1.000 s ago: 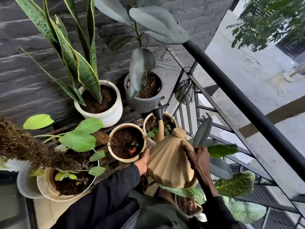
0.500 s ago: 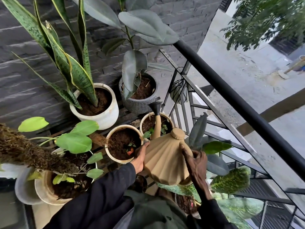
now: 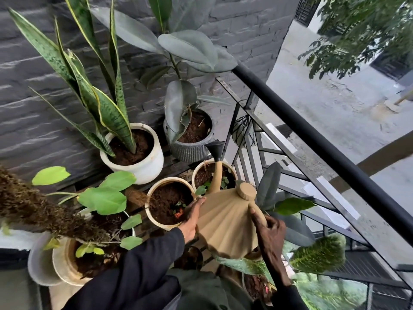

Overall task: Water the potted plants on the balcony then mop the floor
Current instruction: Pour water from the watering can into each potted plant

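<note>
Steadying palm and gripping fist share the load: the left hand (image 3: 192, 220) lies flat, fingers straight, against the side of the can (image 3: 225, 227), while the right hand (image 3: 271, 239) curls round its rear handle. At far left a moss pole (image 3: 33, 211) leans over a pale pot (image 3: 62, 265). Beyond it, a white pot (image 3: 147, 168) with a snake plant and a grey pot (image 3: 190, 153) with a rubber plant stand against the brick wall. In the middle a tan pot (image 3: 169, 180) of dark soil sits just beside the left hand. The can is held in the air between that pot and the rail (image 3: 312, 133). Its spout rises over a small pot (image 3: 194, 175), and its black rose (image 3: 216, 149) reaches that pot's far rim, near the grey pot. No water can be seen falling. The watering looks to be under way, with mopping not yet begun. To pour well, the right hand should tip the can slowly while the left palm guides the rose over bare soil. That keeps the stream off the seedlings' leaves and inside the rim, so that little spills onto the floor.
</note>
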